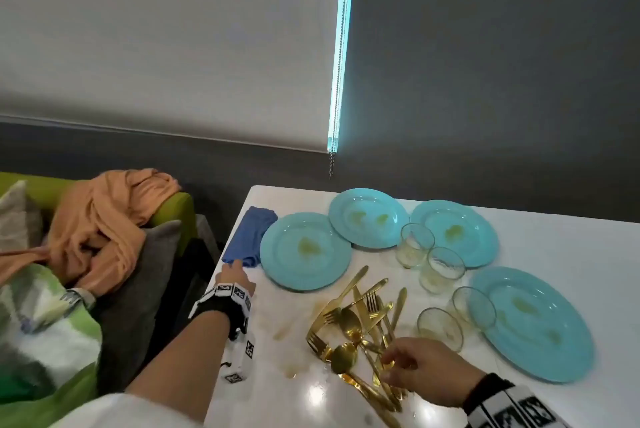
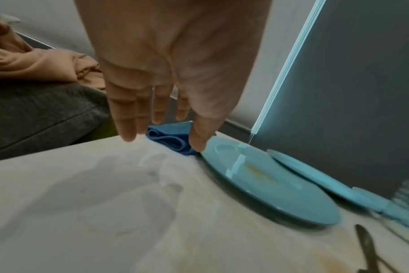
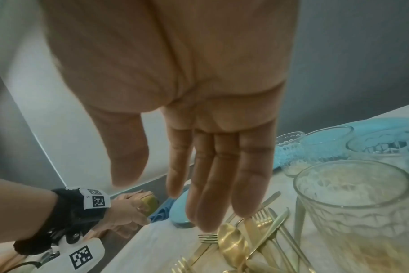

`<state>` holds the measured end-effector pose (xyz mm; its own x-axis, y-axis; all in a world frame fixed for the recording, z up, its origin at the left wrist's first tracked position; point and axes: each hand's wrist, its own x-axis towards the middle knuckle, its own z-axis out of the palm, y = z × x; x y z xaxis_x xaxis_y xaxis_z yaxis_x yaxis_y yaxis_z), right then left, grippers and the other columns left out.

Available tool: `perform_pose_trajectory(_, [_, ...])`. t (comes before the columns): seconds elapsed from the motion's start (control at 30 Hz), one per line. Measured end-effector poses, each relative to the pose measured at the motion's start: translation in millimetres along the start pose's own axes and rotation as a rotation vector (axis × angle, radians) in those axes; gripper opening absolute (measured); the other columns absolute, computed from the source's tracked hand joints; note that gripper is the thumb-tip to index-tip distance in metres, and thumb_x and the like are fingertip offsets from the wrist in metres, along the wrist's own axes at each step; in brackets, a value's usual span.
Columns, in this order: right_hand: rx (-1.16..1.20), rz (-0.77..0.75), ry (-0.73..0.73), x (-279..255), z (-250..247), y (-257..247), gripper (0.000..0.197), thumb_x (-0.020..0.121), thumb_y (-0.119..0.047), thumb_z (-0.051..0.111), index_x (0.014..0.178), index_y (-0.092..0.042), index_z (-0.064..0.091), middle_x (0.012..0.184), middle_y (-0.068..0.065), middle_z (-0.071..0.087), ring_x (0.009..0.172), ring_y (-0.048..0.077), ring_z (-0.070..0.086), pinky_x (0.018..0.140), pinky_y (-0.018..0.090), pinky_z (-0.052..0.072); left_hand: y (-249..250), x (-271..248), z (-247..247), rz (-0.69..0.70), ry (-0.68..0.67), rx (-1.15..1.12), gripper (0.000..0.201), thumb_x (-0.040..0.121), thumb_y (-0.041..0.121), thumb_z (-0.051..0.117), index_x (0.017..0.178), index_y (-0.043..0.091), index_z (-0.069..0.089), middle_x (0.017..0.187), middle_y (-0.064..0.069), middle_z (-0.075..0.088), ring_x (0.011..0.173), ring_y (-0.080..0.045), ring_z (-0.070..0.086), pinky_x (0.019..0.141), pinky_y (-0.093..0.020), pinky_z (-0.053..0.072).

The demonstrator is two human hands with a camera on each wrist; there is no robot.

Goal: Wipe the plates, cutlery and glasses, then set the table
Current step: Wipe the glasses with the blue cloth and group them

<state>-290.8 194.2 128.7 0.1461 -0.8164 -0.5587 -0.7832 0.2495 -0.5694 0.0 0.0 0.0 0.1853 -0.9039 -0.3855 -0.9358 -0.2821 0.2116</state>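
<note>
My left hand point(image 2: 166, 77) is reaching for the blue cloth point(image 1: 250, 236) folded at the table's point(image 1: 571, 247) left edge, just beside the nearest plate point(image 1: 304, 251); fingers straight and a little spread, thumb tip looks to touch the cloth fold, nothing gripped yet. My right hand point(image 3: 199, 110) hovers above the gold cutlery pile point(image 1: 363, 327), fingers straight and together, holding nothing. The cloth is soft and light, I'd guess; best pinched at the near folded end so it lifts in one bunch. Plates look glossy with yellowish smears, so likely slippery; take them by the rim. Glasses point(image 1: 440, 329) are fragile, grip round the body. The head view shows all four plates and four glasses laid out; the left wrist view alone shows the thumb against the cloth. The right wrist view shows residue inside the nearest glass and the flat open palm, unclear from the head camera.
</note>
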Motion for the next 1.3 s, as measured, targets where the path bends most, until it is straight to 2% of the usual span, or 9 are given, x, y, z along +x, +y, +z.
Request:
perform_pose_trajectory(0.27, [0.014, 0.053, 0.036, 26, -8, -1, 0.018, 0.083, -0.042, 0.063, 0.1, -0.036, 0.06, 0.097, -0.012, 0.063, 0.09, 0.004, 0.057, 0.074, 0.01, 0.042, -3, 72, 13, 0.124, -0.028, 0.181, 0.077, 0.088, 0.032, 0.058, 0.149, 0.015, 0.014, 0.156, -0.009, 0.02, 0.142, -0.031, 0.023, 0.116, -0.039, 0.022])
perform_pose_trajectory(0.5, [0.032, 0.062, 0.012, 40, -8, -6, 0.017, 0.082, -0.043, 0.064, 0.079, -0.048, 0.048, 0.078, -0.016, 0.054, 0.076, -0.004, 0.05, 0.074, 0.01, 0.04, -4, 83, 8, 0.131, 0.14, 0.291, 0.031, 0.092, 0.023, 0.047, 0.119, 0.012, 0.059, 0.121, -0.011, 0.059, 0.114, -0.028, 0.055, 0.09, -0.034, 0.045])
perform_pose_trajectory(0.63, [0.029, 0.057, 0.009, 45, -14, -11, 0.015, 0.082, -0.046, 0.064, 0.077, -0.048, 0.049, 0.082, -0.019, 0.056, 0.079, -0.005, 0.051, 0.075, 0.014, 0.042, -4, 78, -2, -0.003, 0.12, 0.142, 0.029, 0.09, 0.027, 0.052, 0.102, 0.004, 0.063, 0.108, -0.017, 0.064, 0.101, -0.032, 0.06, 0.085, -0.033, 0.046])
perform_pose_trajectory(0.73, [0.052, 0.053, 0.0, 45, -21, -17, 0.015, 0.083, -0.044, 0.063, 0.096, -0.04, 0.057, 0.094, -0.013, 0.061, 0.094, 0.006, 0.058, 0.087, 0.023, 0.047, 0, 67, -14, -0.096, 0.183, -0.072, 0.033, 0.088, 0.029, 0.055, 0.101, 0.0, 0.063, 0.101, -0.022, 0.063, 0.096, -0.036, 0.061, 0.083, -0.037, 0.047])
perform_pose_trajectory(0.93, [0.101, 0.018, 0.055, 42, -41, -24, 0.024, 0.087, -0.038, 0.061, 0.11, -0.031, 0.056, 0.095, -0.012, 0.056, 0.089, 0.005, 0.053, 0.084, 0.021, 0.047, 23, 28, -75, -0.001, 0.322, -0.259, 0.028, 0.088, 0.02, 0.053, 0.1, -0.004, 0.061, 0.101, -0.031, 0.063, 0.096, -0.043, 0.059, 0.082, -0.04, 0.046])
perform_pose_trajectory(1.07, [0.167, -0.056, 0.249, 41, -68, -24, 0.052, 0.085, -0.033, 0.064, 0.133, -0.028, 0.043, 0.125, -0.004, 0.052, 0.098, 0.009, 0.052, 0.08, 0.021, 0.045, 66, -38, -111, 0.331, 0.198, -0.268, 0.02, 0.086, 0.016, 0.059, 0.101, 0.003, 0.063, 0.092, -0.021, 0.066, 0.091, -0.035, 0.061, 0.075, -0.033, 0.045])
perform_pose_trajectory(1.17, [0.108, -0.182, 0.341, 36, -92, -18, 0.08, 0.077, -0.032, 0.073, 0.143, -0.029, 0.027, 0.143, -0.004, 0.038, 0.119, 0.014, 0.045, 0.093, 0.026, 0.04, 106, -97, -127, 0.529, 0.008, -0.325, 0.036, 0.072, 0.032, 0.057, 0.095, 0.004, 0.064, 0.086, -0.016, 0.065, 0.083, -0.027, 0.059, 0.072, -0.036, 0.045])
perform_pose_trajectory(1.23, [0.031, -0.27, 0.298, 28, -102, -11, 0.093, 0.071, -0.032, 0.078, 0.145, -0.03, 0.022, 0.148, -0.006, 0.032, 0.132, 0.014, 0.033, 0.103, 0.029, 0.033, 131, -126, -124, 0.605, -0.126, -0.417, 0.05, 0.062, 0.037, 0.051, 0.094, 0.001, 0.064, 0.089, -0.02, 0.066, 0.079, -0.021, 0.056, 0.076, -0.04, 0.049])
perform_pose_trajectory(1.3, [0.059, -0.352, 0.238, 20, -107, 1, 0.08, 0.071, -0.027, 0.079, 0.137, -0.031, 0.034, 0.136, -0.008, 0.044, 0.127, 0.012, 0.039, 0.098, 0.023, 0.036, 159, -151, -113, 0.649, -0.291, -0.554, 0.035, 0.07, 0.025, 0.052, 0.092, 0.0, 0.064, 0.084, -0.016, 0.066, 0.077, -0.016, 0.057, 0.075, -0.034, 0.049])
